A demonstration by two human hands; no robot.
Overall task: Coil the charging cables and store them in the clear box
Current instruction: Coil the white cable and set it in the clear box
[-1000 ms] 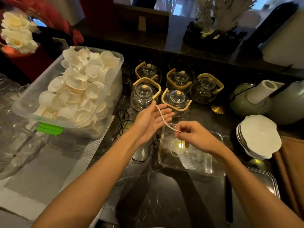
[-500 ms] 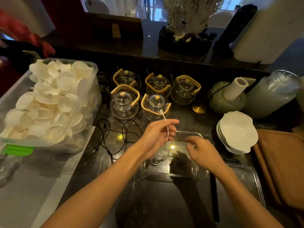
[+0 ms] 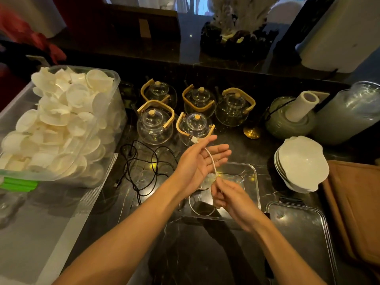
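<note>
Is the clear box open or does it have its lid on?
Open: the clear box has no lid on; its lid lies beside it.

Five glass teapots (image 3: 155,126) with bamboo handles and cork-knobbed lids stand clustered on the dark marble counter (image 3: 205,254), three behind and two in front. Left of the teapots, a large clear plastic bin (image 3: 102,140) with a green latch (image 3: 19,185) is heaped with white shell-like dishes (image 3: 59,124), resting partly on a grey mesh mat (image 3: 30,233). Right of the teapots sit a small brass dish (image 3: 251,132), a grey-green ceramic vessel (image 3: 287,125) holding a white roll (image 3: 302,105), and a tall glass jar (image 3: 349,112). Nearer than those, right of the teapots, a stack of white scalloped plates (image 3: 302,163) sits beside a brown wooden board (image 3: 357,206).
</note>
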